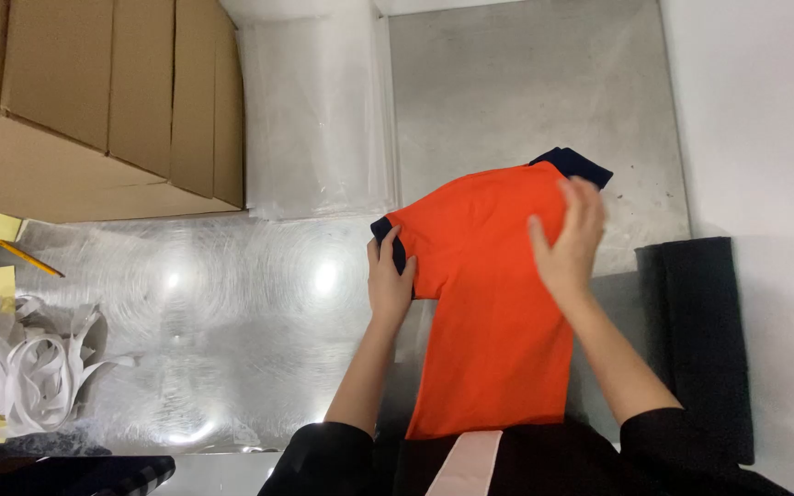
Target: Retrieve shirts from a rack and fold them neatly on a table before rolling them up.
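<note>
We note one orange knit shirt (489, 303), dark-trimmed: left hand (390, 280) fingers clamped on its sleeve, right hand (567, 243) flat, fingers together. Steel counter (232, 312); cardboard box (112, 110), paper scraps (25, 363), dark cloth (705, 340) beside.

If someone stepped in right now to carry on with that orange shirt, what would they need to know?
Left hand: grips the orange shirt at its dark-trimmed sleeve edge.
Right hand: lies flat on the shirt near the navy collar.
The shirt lies lengthwise on the metal table, its lower end at the person's body.
Nearby: clear plastic bags above, cardboard boxes to the left, dark cloth to the right.
Done: shirt narrowed lengthwise.
Left: it is not yet folded short or bagged.
</note>
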